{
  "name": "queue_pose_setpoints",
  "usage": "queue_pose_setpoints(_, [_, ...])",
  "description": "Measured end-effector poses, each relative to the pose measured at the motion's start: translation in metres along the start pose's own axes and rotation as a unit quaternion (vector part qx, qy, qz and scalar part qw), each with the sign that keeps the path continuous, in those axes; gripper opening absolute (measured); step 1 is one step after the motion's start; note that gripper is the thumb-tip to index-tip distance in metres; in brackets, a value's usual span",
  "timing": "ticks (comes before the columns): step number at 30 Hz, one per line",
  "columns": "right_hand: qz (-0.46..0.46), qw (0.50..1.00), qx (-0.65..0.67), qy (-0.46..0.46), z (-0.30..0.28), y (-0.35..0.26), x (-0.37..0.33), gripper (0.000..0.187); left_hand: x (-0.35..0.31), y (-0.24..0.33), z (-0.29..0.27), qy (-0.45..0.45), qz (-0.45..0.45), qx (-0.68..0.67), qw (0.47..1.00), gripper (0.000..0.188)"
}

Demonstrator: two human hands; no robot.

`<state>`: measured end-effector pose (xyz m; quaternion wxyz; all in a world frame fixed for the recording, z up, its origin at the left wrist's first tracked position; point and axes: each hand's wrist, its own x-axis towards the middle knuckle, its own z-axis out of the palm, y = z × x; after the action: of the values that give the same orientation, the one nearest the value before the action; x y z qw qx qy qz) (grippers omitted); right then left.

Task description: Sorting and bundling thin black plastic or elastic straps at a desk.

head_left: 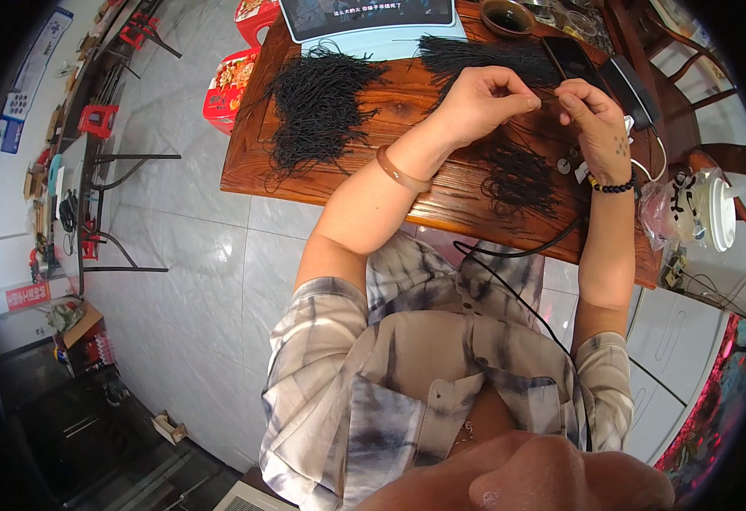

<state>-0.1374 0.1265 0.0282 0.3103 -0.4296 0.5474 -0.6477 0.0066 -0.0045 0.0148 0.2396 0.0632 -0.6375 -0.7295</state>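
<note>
Above the wooden table, my left hand is closed in a pinch, thumb against forefinger. Just to its right, the fingertips of my right hand are also pinched together. Between the two hands runs what looks like a thin black cord, too fine to see clearly. Below them lies a loose bunch of black cords near the table's front edge. A larger heap of black cords is spread at the left, and another black bundle lies behind my left hand.
At the back stands a screen in a light blue frame. A dark bowl, a phone and a black box-shaped device are at the back right. A white-lidded cup is at the right edge. A black cable crosses my lap.
</note>
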Motion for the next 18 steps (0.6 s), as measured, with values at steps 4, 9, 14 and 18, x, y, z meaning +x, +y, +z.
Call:
queue_pose_setpoints(4, [-0.015,1.000,-0.010,-0.009,-0.009,0.001,0.001,0.011,0.000,0.001,-0.003,-0.009,0.008,-0.008,1.000,0.010])
queue_pose_setpoints(9, [-0.044,0.998,-0.051,-0.002,-0.004,-0.006,0.000,0.010,0.000,0.005,-0.007,-0.016,-0.014,0.021,1.000,0.010])
queue_pose_setpoints(14, [-0.112,0.984,-0.138,-0.007,0.010,-0.002,-0.002,0.009,0.004,0.003,-0.006,-0.048,-0.062,-0.033,0.996,0.016])
queue_pose_setpoints(18, [-0.171,0.964,-0.205,0.005,0.013,0.002,-0.001,0.010,0.006,-0.003,-0.003,-0.062,-0.067,-0.106,0.990,0.021])
